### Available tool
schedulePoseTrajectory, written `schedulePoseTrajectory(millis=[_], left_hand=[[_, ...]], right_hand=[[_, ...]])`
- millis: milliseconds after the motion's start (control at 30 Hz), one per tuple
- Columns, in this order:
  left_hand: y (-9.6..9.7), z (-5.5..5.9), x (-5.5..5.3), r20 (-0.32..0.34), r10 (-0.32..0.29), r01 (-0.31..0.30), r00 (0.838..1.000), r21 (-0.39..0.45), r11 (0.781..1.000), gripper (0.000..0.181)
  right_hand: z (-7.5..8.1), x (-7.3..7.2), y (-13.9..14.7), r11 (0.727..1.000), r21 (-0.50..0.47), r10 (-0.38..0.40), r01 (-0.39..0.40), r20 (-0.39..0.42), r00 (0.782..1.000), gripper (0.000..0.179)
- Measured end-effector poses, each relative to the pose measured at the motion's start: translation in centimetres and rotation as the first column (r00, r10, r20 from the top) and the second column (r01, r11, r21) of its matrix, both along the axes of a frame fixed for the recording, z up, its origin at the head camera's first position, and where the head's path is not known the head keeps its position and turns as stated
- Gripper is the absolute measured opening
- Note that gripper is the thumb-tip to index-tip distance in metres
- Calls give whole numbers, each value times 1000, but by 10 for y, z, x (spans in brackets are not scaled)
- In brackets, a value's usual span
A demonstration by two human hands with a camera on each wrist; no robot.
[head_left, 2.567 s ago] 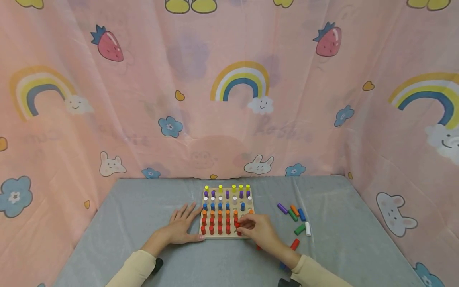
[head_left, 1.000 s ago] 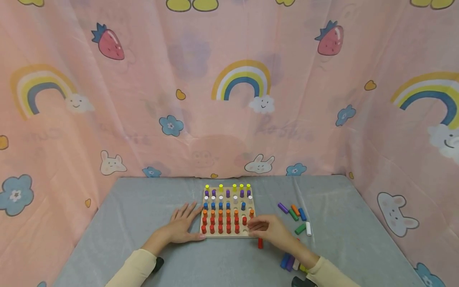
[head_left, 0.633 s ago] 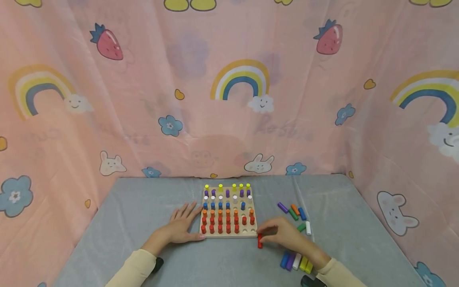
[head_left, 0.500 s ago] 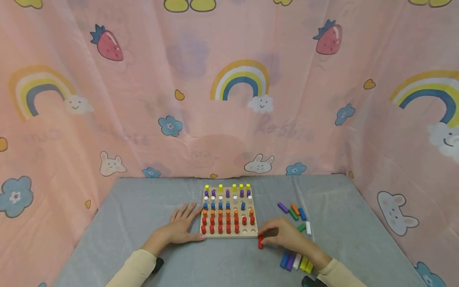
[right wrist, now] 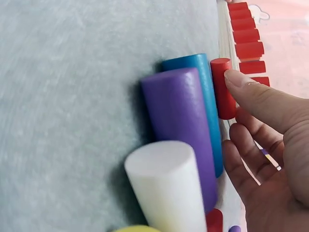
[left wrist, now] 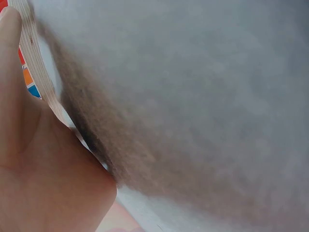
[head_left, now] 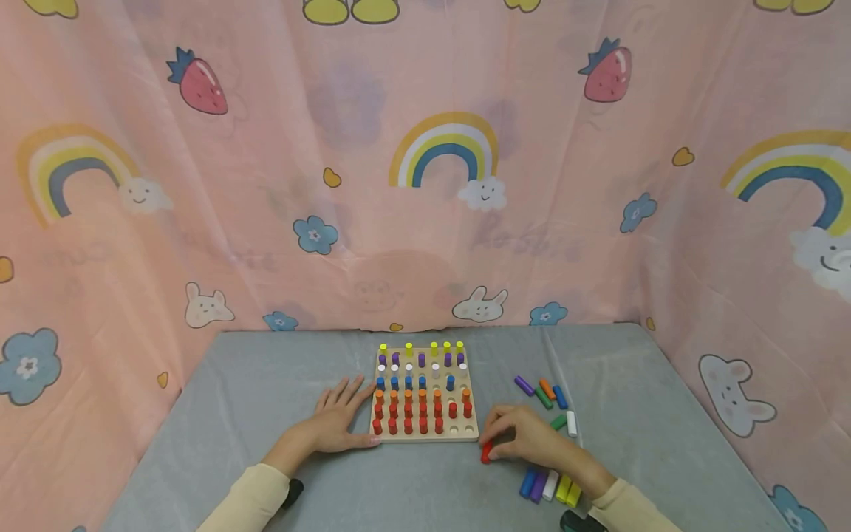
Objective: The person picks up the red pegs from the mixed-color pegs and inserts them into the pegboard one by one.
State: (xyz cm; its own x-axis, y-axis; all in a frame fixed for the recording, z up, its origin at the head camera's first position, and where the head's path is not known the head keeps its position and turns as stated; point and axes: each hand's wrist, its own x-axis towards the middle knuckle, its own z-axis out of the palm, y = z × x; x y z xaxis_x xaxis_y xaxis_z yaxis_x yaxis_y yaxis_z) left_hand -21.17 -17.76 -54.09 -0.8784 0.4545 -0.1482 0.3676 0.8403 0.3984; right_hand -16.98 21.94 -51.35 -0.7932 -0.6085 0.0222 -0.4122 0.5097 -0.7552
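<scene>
A wooden pegboard (head_left: 425, 436) carries rows of coloured pegs, with two bare holes at the right end of its front red row. Fingers spread, my left hand (head_left: 335, 421) lies on the cloth with fingertips and thumb against the board's left edge; the left wrist view shows the board's side (left wrist: 38, 58) beside the thumb. My right hand (head_left: 525, 436) pinches a red peg (head_left: 486, 452) just off the board's front right corner. In the right wrist view, the thumb presses on this red peg (right wrist: 222, 92); the opposing fingertip is partly hidden.
Blue, purple, white and yellow pegs (head_left: 562, 488) lie side by side below my right hand. Farther right are loose purple (head_left: 524, 386), orange (head_left: 547, 389), blue (head_left: 560, 397), green (head_left: 544, 399) and white (head_left: 572, 424) pegs. A pink patterned curtain (head_left: 425, 244) surrounds the grey table.
My right hand has left the board, where two more red pegs now stand at the right of the second row. It moved right and toward me and took hold of another red peg.
</scene>
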Motion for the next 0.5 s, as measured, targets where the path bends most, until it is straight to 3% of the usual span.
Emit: schedulePoseTrajectory(millis=[500], left_hand=[[1, 9, 5, 18, -7, 6, 1000, 12, 1000, 108]], right_hand=[[-8, -3, -7, 1000, -4, 14, -14, 35, 999, 16]])
